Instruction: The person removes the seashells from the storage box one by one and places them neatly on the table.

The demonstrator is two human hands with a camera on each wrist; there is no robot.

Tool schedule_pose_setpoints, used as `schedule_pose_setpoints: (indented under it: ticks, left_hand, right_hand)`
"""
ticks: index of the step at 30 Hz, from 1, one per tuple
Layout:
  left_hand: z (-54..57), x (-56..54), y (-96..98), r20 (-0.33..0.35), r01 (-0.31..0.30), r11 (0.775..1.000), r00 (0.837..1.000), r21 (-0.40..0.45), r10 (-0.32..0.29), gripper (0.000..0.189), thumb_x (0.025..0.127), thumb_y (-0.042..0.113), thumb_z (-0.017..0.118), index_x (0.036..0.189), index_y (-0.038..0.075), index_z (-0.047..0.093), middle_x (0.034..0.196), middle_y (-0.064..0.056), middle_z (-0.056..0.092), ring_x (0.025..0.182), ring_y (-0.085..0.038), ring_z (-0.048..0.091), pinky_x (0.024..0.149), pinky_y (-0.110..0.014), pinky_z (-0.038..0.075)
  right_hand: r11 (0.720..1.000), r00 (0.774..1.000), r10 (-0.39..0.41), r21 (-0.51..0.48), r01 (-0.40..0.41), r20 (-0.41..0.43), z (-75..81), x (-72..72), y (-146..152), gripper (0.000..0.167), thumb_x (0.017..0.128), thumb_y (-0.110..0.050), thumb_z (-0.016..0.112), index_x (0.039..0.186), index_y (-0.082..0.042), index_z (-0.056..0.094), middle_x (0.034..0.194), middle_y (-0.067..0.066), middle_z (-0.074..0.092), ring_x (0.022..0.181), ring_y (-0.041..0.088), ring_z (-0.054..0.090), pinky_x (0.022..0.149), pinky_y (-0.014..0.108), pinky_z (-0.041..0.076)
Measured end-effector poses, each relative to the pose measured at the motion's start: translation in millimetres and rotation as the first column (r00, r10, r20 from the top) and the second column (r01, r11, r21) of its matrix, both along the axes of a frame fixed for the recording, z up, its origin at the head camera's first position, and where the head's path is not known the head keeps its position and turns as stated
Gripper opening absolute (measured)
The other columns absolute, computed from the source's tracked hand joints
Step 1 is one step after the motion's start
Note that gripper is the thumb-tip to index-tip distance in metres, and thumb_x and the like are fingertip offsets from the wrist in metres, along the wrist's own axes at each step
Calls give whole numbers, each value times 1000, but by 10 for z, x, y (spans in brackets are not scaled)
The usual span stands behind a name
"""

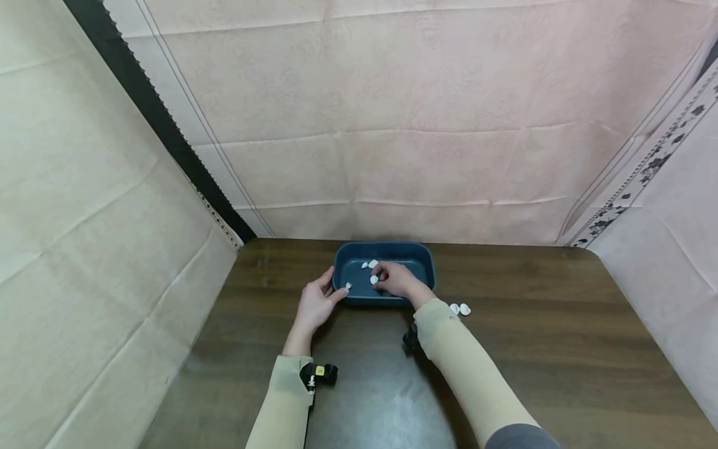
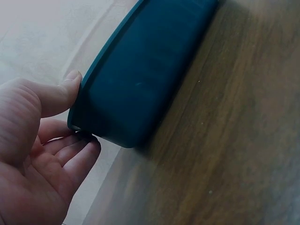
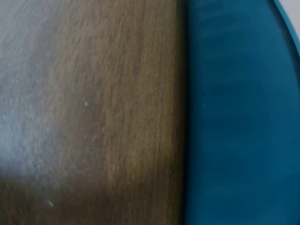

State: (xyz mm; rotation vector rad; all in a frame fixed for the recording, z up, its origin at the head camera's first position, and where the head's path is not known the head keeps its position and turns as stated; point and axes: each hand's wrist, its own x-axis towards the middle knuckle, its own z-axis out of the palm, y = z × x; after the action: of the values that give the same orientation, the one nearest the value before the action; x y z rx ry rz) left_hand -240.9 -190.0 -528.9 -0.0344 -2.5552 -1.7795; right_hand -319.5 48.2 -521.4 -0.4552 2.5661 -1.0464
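Observation:
A dark blue rectangular tray (image 1: 387,300) rests on the wooden table, with several small white shell-like pieces inside. My left hand (image 1: 316,304) grips the tray's near left corner, thumb at the rim and fingers around the end wall; the left wrist view shows this hand (image 2: 51,136) too. Over the inside of the tray, my right hand (image 1: 397,280) pinches a white piece (image 1: 374,280) between thumb and fingers. Another white piece (image 1: 348,285) lies near my left thumb, and one more (image 1: 373,264) near the far wall. The right wrist view shows the tray's outer wall (image 3: 243,117) but no hand.
Two white pieces (image 1: 465,309) lie on the wooden table (image 1: 561,337) right of the tray, beside my right sleeve. Pale cloth (image 1: 415,125) hangs behind the table's far edge and at both sides. Each wrist carries a small black camera (image 1: 325,374).

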Motion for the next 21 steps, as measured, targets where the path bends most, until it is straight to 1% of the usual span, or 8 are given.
schedule_pose_setpoints:
  ticks: [6, 11, 17, 21]
  left_hand:
    - [-7, -10, -6, -7, -5, 1000, 1000, -7, 5, 71, 100, 15, 78, 162, 3, 45, 166, -16, 43, 147, -34, 49, 114, -46, 46]
    - [8, -6, 7, -11, -3, 1000, 1000, -9, 3, 71, 101, 15, 78, 162, 3, 44, 166, -17, 42, 148, -34, 48, 115, -47, 45]
    - [23, 16, 10, 3, -7, 1000, 1000, -3, 7, 71, 101, 16, 78, 162, 3, 44, 166, -16, 43, 148, -34, 49, 115, -46, 45]
    - [28, -5, 15, 6, -8, 1000, 1000, -9, 9, 71, 100, 16, 78, 162, 3, 45, 166, -16, 43, 147, -34, 49, 115, -47, 45]
  right_hand:
    - [1000, 1000, 7, -4, -7, -1, -11, -26, 11, 21, 104, -17, 74, 123, -11, 70, 101, 6, 63, 92, 23, 59, 86, 40, 53]
    - [999, 1000, -21, -32, 21, 17, -6, -34, 35, 20, 103, -17, 74, 122, -9, 72, 100, 6, 64, 94, 24, 59, 90, 40, 52]
    - [998, 998, -35, -55, 37, 42, -11, -21, 41, 17, 103, -18, 75, 118, -10, 72, 100, 6, 65, 94, 24, 60, 89, 39, 53]
    - [997, 998, -44, -62, 46, 36, -4, -29, 57, 20, 104, -21, 75, 119, -10, 73, 102, 5, 66, 97, 24, 61, 90, 40, 54]
